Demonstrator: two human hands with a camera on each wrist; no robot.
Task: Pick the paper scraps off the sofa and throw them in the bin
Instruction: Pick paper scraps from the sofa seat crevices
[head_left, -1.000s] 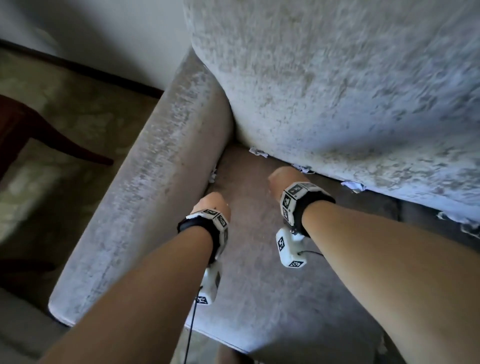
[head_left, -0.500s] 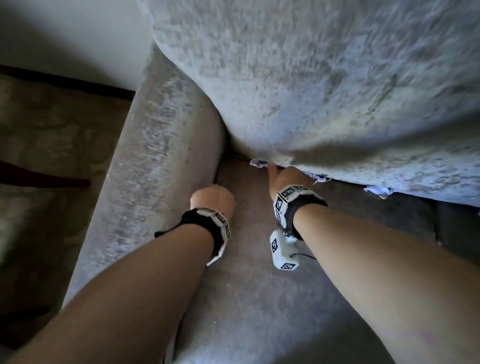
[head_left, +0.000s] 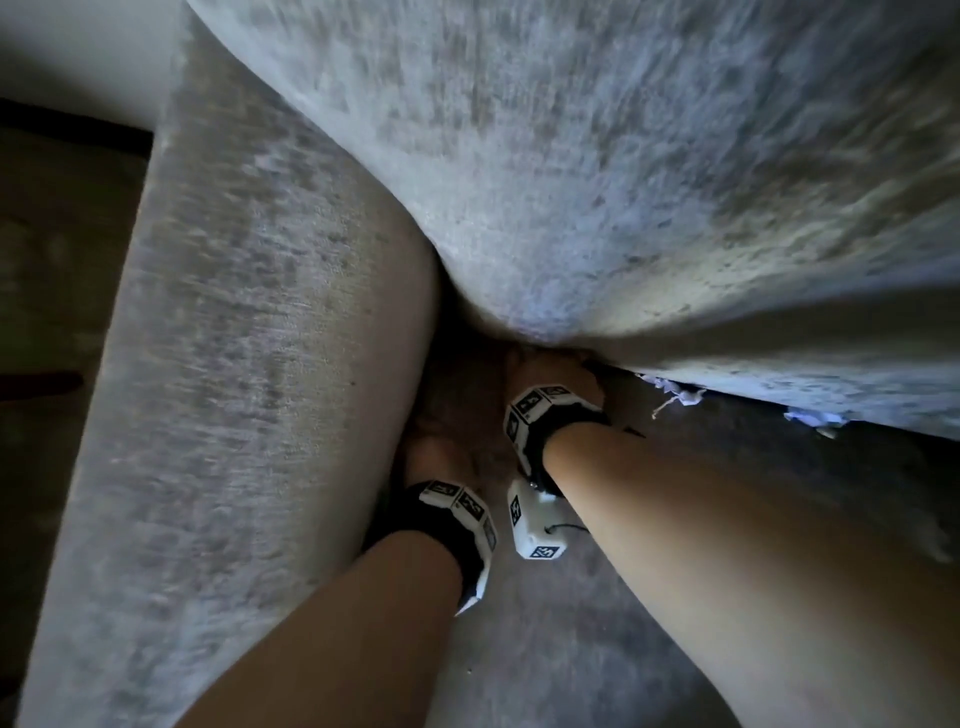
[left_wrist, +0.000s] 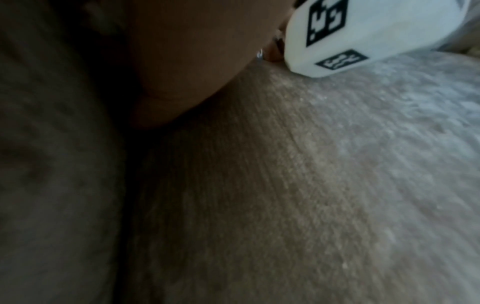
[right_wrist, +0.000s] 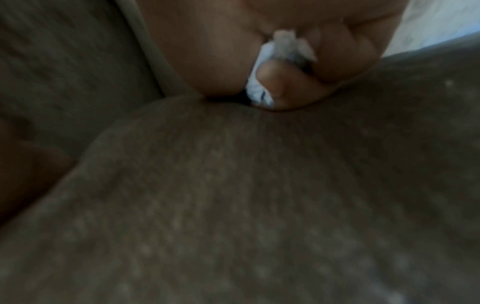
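Observation:
On the grey sofa seat (head_left: 597, 649), both hands reach into the dim corner where the armrest meets the back cushion. My right hand (head_left: 550, 371) is tucked under the cushion's lower edge. In the right wrist view its fingers (right_wrist: 324, 61) curl round a white paper scrap (right_wrist: 259, 86) and press it to the palm. My left hand (head_left: 441, 457) lies just left of it beside the armrest; its fingers are hidden in shadow, and the left wrist view shows only the heel of the palm (left_wrist: 176, 72). Two more white scraps (head_left: 675, 397) (head_left: 813, 418) lie along the cushion's edge to the right.
The sofa's armrest (head_left: 234, 415) runs down the left. The big back cushion (head_left: 623, 182) overhangs the seat. Dark floor (head_left: 47, 312) lies left of the armrest. The right wrist's white camera box (left_wrist: 363, 37) sits close to my left hand.
Both hands have pushed deeper into the corner under the back cushion, and the view has closed in. The scrap that lay by the right fingertips is now in that hand.

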